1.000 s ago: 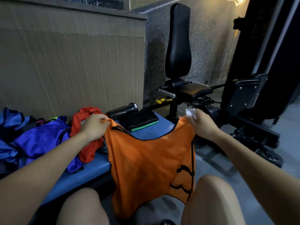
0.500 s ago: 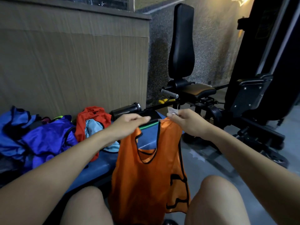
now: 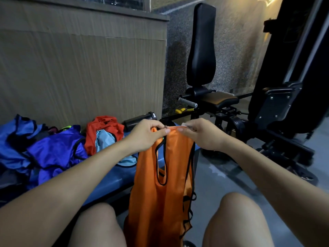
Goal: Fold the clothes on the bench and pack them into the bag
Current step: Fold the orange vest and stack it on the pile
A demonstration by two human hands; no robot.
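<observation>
Up at the twelve o'clock edge of the orange mesh bib (image 3: 160, 184), the left hand (image 3: 144, 138) and the right hand (image 3: 199, 134) sit nearly together, each pinching the top hem between thumb and curled fingertips, with only a short strip of fabric stretched between them. A small white tag (image 3: 184, 124) pokes out above the right hand's fingers. Both forearms reach forward from the lower corners, wrists level, knuckles upward. From the pinched hem the bib hangs folded lengthwise, its black-trimmed armhole showing, and drops between the person's bare knees toward six o'clock. At nine o'clock of the hands, the blue bench (image 3: 106, 180) carries a red bib (image 3: 105, 129) with a light blue garment (image 3: 105, 141) tucked against it, and farther out a heap of purple and blue bibs (image 3: 44, 150) against the wooden wall panel. A black cylinder (image 3: 140, 119) lies at the bench's far end, just beyond the left hand. At two o'clock stands a black gym machine seat (image 3: 202, 50), with open grey floor (image 3: 222, 175) between it and the right knee.
</observation>
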